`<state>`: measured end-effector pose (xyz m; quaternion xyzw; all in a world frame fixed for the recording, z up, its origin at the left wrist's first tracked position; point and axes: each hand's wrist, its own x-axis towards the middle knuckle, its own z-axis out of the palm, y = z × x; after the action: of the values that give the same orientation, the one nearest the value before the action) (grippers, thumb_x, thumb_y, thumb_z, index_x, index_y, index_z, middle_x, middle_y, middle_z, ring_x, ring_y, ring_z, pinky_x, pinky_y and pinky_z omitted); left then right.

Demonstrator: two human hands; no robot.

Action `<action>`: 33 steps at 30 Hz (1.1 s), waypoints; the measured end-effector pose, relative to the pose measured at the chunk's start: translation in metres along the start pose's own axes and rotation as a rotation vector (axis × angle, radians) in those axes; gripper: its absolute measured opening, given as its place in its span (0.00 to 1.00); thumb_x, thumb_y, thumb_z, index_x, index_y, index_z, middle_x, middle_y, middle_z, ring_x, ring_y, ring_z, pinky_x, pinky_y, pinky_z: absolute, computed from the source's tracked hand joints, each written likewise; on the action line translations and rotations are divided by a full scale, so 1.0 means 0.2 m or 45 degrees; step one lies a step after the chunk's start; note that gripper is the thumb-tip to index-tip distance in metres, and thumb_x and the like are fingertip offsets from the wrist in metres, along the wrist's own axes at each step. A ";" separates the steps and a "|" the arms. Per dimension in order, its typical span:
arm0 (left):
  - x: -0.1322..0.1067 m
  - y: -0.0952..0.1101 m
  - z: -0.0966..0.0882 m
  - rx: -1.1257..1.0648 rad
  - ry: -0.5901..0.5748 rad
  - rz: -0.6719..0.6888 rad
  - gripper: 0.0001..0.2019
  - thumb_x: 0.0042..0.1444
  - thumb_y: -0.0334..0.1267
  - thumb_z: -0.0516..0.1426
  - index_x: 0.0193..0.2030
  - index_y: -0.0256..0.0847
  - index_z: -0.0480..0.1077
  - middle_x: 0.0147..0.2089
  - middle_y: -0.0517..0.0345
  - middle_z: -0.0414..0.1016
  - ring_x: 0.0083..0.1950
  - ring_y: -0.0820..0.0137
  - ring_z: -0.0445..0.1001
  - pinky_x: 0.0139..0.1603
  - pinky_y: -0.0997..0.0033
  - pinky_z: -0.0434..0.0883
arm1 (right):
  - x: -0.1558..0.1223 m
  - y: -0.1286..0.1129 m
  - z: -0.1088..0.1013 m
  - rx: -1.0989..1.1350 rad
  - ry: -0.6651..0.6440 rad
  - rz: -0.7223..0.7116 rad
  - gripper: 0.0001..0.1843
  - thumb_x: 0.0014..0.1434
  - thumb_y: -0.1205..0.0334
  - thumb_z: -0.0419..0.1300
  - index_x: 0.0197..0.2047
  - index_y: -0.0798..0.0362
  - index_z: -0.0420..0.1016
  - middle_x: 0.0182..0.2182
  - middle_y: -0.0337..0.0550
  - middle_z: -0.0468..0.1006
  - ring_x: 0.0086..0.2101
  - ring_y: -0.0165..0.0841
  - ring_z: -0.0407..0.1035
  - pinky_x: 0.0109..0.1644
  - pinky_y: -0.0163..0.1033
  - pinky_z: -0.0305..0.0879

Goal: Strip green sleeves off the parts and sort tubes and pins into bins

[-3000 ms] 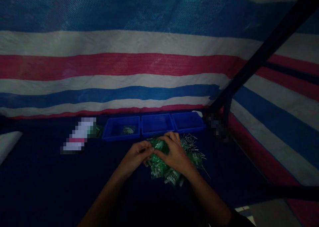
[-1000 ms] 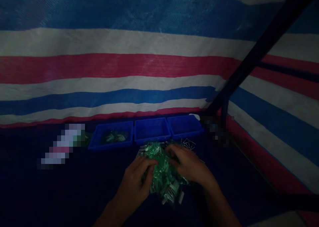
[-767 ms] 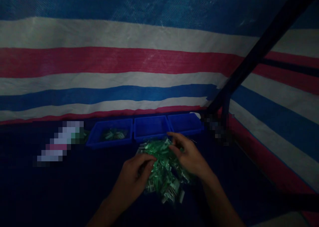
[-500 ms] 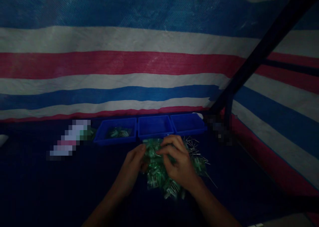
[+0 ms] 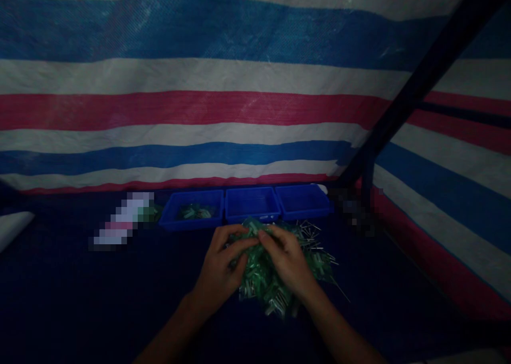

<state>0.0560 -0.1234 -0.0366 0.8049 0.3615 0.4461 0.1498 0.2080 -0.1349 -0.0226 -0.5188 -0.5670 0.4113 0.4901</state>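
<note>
A heap of small green parts with thin metal pins lies on the dark blue table in front of me. My left hand rests on the heap's left side with its fingers curled towards the right hand. My right hand lies over the middle of the heap, fingers bent and pinched together near the left fingertips. Both hands seem to grip something small between them, too dim to name. Behind the heap stand three blue bins: the left bin holds a few green parts, the middle bin and the right bin look bare inside.
A blue, white and red striped tarpaulin hangs right behind the bins and along the right side. A dark slanted pole rises at the right. A blurred pale object lies left of the bins. The scene is very dim.
My hands have kept working on the green heap, parting about a second ago and coming together again, fingertips almost meeting over its top. The view has shifted slightly.
</note>
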 end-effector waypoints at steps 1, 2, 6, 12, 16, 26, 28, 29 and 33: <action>0.00 0.01 0.00 -0.013 -0.030 -0.013 0.15 0.52 0.27 0.52 0.43 0.46 0.72 0.46 0.53 0.68 0.48 0.67 0.67 0.45 0.66 0.68 | 0.00 0.00 0.00 0.021 0.010 0.011 0.15 0.58 0.53 0.52 0.28 0.54 0.72 0.21 0.35 0.68 0.26 0.30 0.65 0.31 0.34 0.61; 0.01 0.02 0.00 -0.045 -0.060 -0.045 0.13 0.53 0.29 0.53 0.43 0.46 0.73 0.46 0.53 0.68 0.48 0.66 0.67 0.46 0.65 0.67 | 0.01 0.01 0.00 0.025 0.030 0.009 0.14 0.58 0.54 0.53 0.29 0.54 0.73 0.20 0.35 0.69 0.27 0.30 0.66 0.31 0.34 0.61; 0.03 0.02 -0.02 -0.379 -0.115 -0.400 0.10 0.55 0.40 0.53 0.36 0.40 0.73 0.36 0.53 0.71 0.39 0.67 0.70 0.40 0.69 0.67 | 0.00 0.02 0.01 -0.101 0.164 -0.077 0.14 0.59 0.57 0.51 0.39 0.53 0.76 0.21 0.37 0.71 0.29 0.33 0.68 0.34 0.36 0.64; 0.05 -0.02 -0.02 -1.011 0.044 -1.060 0.22 0.53 0.56 0.51 0.25 0.36 0.67 0.22 0.61 0.65 0.23 0.75 0.64 0.24 0.77 0.61 | -0.05 0.02 0.04 -0.371 0.048 -0.524 0.20 0.55 0.71 0.51 0.49 0.47 0.72 0.34 0.41 0.75 0.35 0.32 0.69 0.38 0.37 0.66; 0.07 -0.03 -0.04 -0.907 0.061 -0.993 0.12 0.48 0.46 0.59 0.29 0.37 0.67 0.21 0.67 0.61 0.20 0.80 0.59 0.20 0.81 0.57 | -0.05 0.03 0.03 -0.409 0.042 -0.564 0.24 0.53 0.76 0.48 0.48 0.47 0.71 0.45 0.44 0.71 0.45 0.32 0.66 0.48 0.39 0.65; 0.09 -0.23 -0.23 0.469 0.496 -0.501 0.11 0.54 0.42 0.55 0.39 0.39 0.71 0.36 0.56 0.71 0.35 0.70 0.71 0.38 0.71 0.68 | -0.01 0.03 0.01 -0.507 0.176 -0.435 0.14 0.56 0.69 0.51 0.41 0.49 0.74 0.41 0.46 0.68 0.43 0.36 0.65 0.46 0.43 0.66; 0.09 -0.25 -0.23 0.539 0.358 -0.430 0.11 0.55 0.41 0.53 0.42 0.40 0.72 0.40 0.55 0.71 0.37 0.69 0.72 0.38 0.72 0.69 | -0.02 0.03 0.02 -0.511 0.163 -0.425 0.12 0.57 0.68 0.52 0.41 0.49 0.74 0.41 0.45 0.68 0.43 0.36 0.65 0.46 0.43 0.65; 0.09 -0.25 -0.23 0.549 0.300 -0.410 0.12 0.56 0.41 0.53 0.44 0.40 0.71 0.42 0.54 0.71 0.38 0.69 0.72 0.39 0.72 0.69 | -0.02 0.03 0.02 -0.514 0.162 -0.424 0.12 0.57 0.67 0.52 0.41 0.49 0.74 0.41 0.45 0.68 0.43 0.36 0.65 0.46 0.43 0.65; 0.10 -0.28 -0.33 0.760 0.389 -0.517 0.15 0.57 0.39 0.50 0.47 0.38 0.70 0.44 0.52 0.71 0.38 0.69 0.71 0.45 0.67 0.68 | -0.01 0.03 0.02 -0.523 0.166 -0.423 0.10 0.57 0.66 0.53 0.39 0.50 0.74 0.40 0.45 0.69 0.42 0.35 0.65 0.46 0.43 0.65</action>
<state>-0.0167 -0.0760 -0.0188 0.6496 0.6453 0.3973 -0.0612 0.2059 -0.1369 -0.0296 -0.5327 -0.6832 0.1673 0.4707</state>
